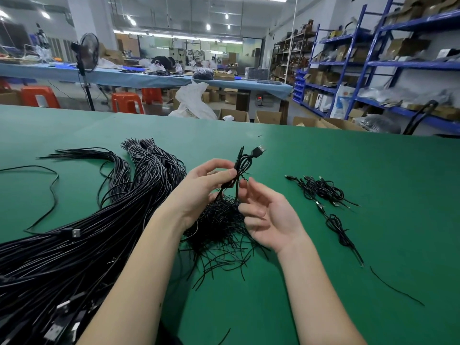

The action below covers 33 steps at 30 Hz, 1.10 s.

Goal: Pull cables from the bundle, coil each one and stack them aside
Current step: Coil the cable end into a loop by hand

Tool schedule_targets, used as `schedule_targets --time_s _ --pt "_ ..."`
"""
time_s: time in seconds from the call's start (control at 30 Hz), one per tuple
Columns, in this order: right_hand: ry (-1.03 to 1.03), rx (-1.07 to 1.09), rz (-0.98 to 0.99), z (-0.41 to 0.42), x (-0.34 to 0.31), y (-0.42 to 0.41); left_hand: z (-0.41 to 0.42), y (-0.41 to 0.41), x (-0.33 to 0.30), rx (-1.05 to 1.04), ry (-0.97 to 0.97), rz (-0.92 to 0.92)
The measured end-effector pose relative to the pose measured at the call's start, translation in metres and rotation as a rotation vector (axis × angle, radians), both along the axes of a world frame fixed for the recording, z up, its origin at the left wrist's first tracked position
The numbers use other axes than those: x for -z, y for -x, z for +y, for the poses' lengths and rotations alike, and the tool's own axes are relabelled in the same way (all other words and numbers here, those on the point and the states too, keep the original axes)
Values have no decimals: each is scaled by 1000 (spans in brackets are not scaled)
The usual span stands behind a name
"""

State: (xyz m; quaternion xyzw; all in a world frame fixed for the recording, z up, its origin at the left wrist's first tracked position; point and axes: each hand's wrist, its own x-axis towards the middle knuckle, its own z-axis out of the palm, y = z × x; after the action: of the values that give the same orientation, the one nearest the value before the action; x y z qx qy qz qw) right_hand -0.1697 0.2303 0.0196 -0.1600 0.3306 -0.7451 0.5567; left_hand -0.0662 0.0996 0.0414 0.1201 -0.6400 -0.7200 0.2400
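Note:
My left hand (204, 185) grips a coiled black USB cable (242, 163) above the green table (298, 155), thumb pressed on the coil, the USB plug (258, 149) pointing up and right. My right hand (268, 215) hovers just right of the coil, palm up, fingers relaxed, fingertips near the cable's lower strands. A thick bundle of black cables (87, 232) sprawls across the left of the table. Coiled cables (323, 190) lie stacked to the right, with one more coil (341, 230) nearer me.
A heap of short black wire ties (221, 235) lies under my hands. One loose cable (47, 192) loops at far left, and a single tie (395, 287) lies at right. Beyond the table's far edge stand orange stools, cardboard boxes and blue shelving.

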Motion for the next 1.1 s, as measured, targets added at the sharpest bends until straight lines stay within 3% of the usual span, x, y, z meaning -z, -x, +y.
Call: schedule_targets --time_s 0.4,0.7,0.8,0.93,1.1 --pt "61 -130 -65 6 -2 -2 7 -2 -5 75 62 -5" --pt "19 -77 34 10 0 4 8 -1 -5 91 135 -62" --pt "-50 -15 241 13 1 10 7 -1 -4 39 196 -108" --pt "-250 130 764 23 0 18 6 2 -4 -23 328 -222" --pt "-397 288 1385 29 -8 20 8 9 0 -57 255 -329"
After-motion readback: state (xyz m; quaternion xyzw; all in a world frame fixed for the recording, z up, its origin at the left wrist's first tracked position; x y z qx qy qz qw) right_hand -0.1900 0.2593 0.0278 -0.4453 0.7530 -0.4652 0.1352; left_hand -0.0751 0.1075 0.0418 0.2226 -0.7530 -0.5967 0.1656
